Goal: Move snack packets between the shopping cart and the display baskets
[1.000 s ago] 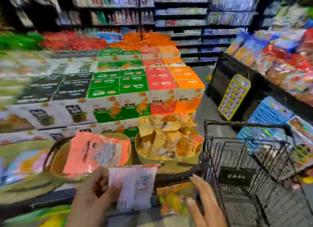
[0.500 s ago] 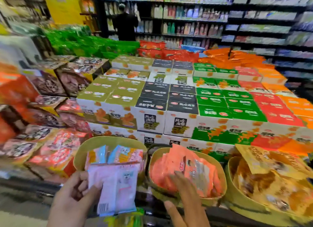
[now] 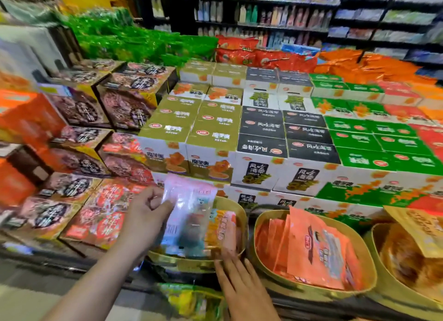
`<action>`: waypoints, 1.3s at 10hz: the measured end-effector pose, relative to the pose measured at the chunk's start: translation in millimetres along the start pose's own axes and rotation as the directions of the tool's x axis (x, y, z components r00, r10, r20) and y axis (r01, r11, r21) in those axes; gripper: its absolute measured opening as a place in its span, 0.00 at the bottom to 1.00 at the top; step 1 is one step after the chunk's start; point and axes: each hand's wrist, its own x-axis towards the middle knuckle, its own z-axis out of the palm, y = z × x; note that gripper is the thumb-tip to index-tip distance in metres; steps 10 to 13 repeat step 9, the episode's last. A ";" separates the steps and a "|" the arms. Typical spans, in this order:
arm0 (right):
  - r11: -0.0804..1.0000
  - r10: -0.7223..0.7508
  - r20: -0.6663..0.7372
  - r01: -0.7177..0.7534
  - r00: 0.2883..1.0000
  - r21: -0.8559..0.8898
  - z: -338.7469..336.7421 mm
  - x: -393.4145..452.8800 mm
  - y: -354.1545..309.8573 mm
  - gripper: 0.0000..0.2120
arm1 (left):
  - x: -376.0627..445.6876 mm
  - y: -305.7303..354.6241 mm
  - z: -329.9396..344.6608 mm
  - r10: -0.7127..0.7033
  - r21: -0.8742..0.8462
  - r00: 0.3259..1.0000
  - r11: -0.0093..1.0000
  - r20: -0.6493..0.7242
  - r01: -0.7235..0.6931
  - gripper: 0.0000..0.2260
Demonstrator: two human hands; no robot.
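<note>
My left hand (image 3: 146,213) grips a pale pink snack packet (image 3: 184,208) by its left edge and holds it upright over the left gold display basket (image 3: 237,210). Several packets stand in that basket, among them an orange-pink one (image 3: 223,229). My right hand (image 3: 239,287) reaches to the basket's front rim with straight fingers that touch the lower edge of the orange-pink packet. The shopping cart is out of view.
A middle gold basket (image 3: 261,227) holds orange packets (image 3: 316,251); a right basket (image 3: 378,239) holds yellow packets. Stacked boxes (image 3: 261,138) rise behind them. Red-brown boxes (image 3: 79,201) stand at left. A green-yellow packet (image 3: 191,301) lies below. A person (image 3: 182,6) stands by far shelves.
The view swung left from the cart to the baskets. My left hand carried the pink packet forward over the left basket. My right hand moved from the middle basket to the left one's rim.
</note>
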 end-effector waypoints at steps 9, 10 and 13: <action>0.996 -0.011 -0.061 0.006 0.998 -0.091 19.1 1.4 -0.7 0.23 | 7.6 -36.4 107.0 -0.140 0.806 0.910 0.530 0.391 -0.265 0.25; 0.996 -0.011 -0.061 0.006 0.998 -0.091 19.1 1.4 -0.7 0.23 | 7.6 -36.4 107.0 -0.140 0.806 0.910 0.530 0.391 -0.265 0.25; 0.996 -0.011 -0.061 0.006 0.998 -0.091 19.1 1.4 -0.7 0.23 | 7.6 -36.4 107.0 -0.140 0.806 0.910 0.530 0.391 -0.265 0.25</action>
